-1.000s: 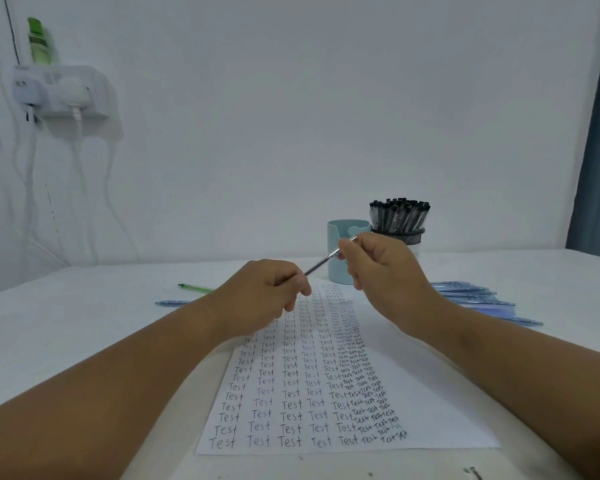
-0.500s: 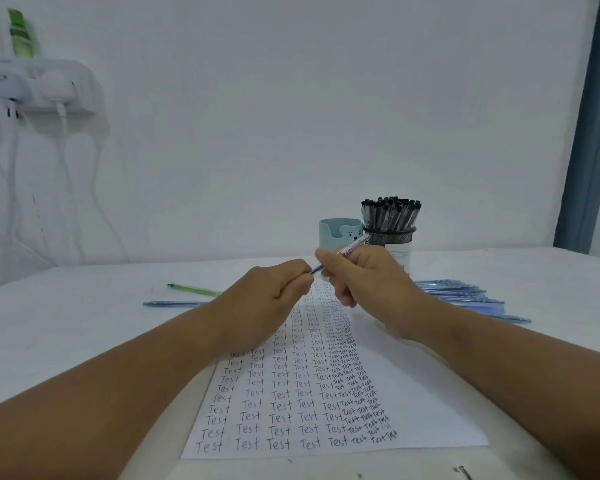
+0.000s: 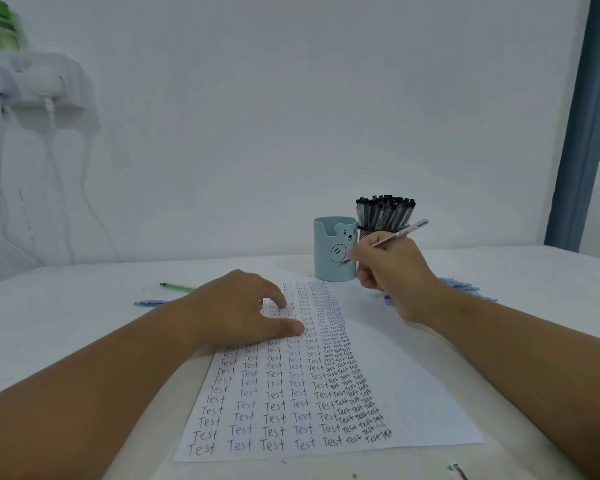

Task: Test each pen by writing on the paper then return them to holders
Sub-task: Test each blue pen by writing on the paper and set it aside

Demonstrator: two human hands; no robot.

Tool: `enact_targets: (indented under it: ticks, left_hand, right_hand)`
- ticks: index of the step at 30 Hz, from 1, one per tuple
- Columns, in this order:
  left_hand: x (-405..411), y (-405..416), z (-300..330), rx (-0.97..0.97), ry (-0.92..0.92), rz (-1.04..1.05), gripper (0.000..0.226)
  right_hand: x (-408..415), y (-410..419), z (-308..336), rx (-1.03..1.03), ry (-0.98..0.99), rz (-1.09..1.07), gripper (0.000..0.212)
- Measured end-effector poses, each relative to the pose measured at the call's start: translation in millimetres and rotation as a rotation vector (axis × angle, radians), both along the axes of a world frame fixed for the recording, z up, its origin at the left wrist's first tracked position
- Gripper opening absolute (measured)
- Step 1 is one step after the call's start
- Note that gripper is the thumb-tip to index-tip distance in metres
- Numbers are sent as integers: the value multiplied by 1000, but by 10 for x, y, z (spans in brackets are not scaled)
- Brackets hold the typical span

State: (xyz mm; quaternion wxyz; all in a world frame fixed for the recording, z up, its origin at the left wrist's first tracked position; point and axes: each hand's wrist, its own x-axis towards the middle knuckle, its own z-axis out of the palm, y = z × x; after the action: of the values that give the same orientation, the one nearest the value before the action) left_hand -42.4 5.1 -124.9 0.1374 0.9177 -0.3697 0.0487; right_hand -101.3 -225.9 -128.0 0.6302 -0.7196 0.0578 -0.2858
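White wall [image 3: 291, 116], white table [image 3: 66, 323], blue curtain [image 3: 582, 133]

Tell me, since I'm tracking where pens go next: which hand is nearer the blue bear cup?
Right. The right hand, gripping a pen, is just beside the blue bear cup; the left hand rests on the paper, nearer the person.

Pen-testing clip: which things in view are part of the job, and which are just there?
Job: pen in right hand; paper under left hand; blue holder; mesh holder of black pens; blue pens.
Not: wall socket; green bottle.
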Motion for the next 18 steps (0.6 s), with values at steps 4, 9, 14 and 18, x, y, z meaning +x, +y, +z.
enact_targets:
  ticks: [4, 9, 14, 18]
  left_hand:
    - [-2, -26, 8, 17, 17, 7, 62]
    - [27, -39, 0, 8, 65, 24, 60]
    - [54, -47, 3, 9, 94, 19, 59]
    - [61, -44, 3, 15, 98, 7, 63]
  right_hand:
    - [113, -32, -57, -128, 58, 58, 11]
    - [236, -28, -101, -338, 128, 25, 13]
    - [274, -53, -143, -424, 159, 9, 14]
    - [299, -55, -160, -483, 193, -46, 19]
